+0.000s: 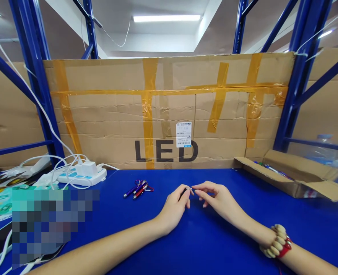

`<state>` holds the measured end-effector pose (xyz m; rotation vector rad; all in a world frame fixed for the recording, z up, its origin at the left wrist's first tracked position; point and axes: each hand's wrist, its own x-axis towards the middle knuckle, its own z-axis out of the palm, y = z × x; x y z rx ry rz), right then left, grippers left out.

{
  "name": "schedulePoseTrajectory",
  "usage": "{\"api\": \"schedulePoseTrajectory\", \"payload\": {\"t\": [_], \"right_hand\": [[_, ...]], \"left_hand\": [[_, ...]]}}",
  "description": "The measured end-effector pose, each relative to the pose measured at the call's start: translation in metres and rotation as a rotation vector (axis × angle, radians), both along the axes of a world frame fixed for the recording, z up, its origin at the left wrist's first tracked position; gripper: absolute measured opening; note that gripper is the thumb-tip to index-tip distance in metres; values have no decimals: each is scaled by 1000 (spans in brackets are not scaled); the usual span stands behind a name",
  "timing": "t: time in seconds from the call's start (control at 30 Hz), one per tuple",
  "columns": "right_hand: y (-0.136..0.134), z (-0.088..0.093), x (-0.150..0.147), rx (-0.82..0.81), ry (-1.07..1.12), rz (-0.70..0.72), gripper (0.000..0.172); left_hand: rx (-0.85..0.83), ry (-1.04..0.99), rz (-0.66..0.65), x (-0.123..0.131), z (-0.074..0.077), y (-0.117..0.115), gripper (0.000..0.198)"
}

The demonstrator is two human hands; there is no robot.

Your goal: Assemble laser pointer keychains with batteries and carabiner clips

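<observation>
Near the middle of the blue table (123, 236), my left hand (173, 209) is closed around a small dark object (183, 194), mostly hidden by its fingers; a bit of metal shows at the top. Just to the right, my right hand (215, 196) has thumb and forefinger pinched at a tiny part beside the left fingertips, too small to name. Beaded bracelets circle the right wrist. Several blue, purple and red metallic pen-like sticks (139, 189) with small clips lie in a pile to the left of my left hand.
An open cardboard box (306, 187) holding pens is at the right. A white power strip (91, 177) with cables sits at the back left, with packets and a blurred-out area in front. A taped cardboard panel (114, 126) and blue posts close off the back.
</observation>
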<state>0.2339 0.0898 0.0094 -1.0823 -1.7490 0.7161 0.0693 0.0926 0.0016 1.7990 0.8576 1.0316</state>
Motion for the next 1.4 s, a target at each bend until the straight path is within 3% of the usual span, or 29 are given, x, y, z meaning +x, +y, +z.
{"api": "schedulePoseTrajectory", "payload": {"t": [0.1, 0.27, 0.57, 0.8, 1.1, 1.4], "right_hand": [[-3, 3, -1, -13, 9, -6, 35], [-6, 9, -1, -54, 61, -24, 38], [-8, 17, 10, 138, -52, 37, 23], [-9, 26, 13, -49, -34, 37, 21], [-2, 23, 22, -172, 16, 173, 20], [1, 23, 25, -328, -122, 163, 10]], "left_hand": [[72, 70, 26, -1, 1, -1, 24], [45, 78, 3, 0, 1, 0, 23], [55, 63, -31, 1, 4, -4, 15], [104, 51, -11, 1, 6, -5, 15], [177, 138, -11, 1, 8, -14, 18], [540, 221, -56, -6, 2, -15, 20]]}}
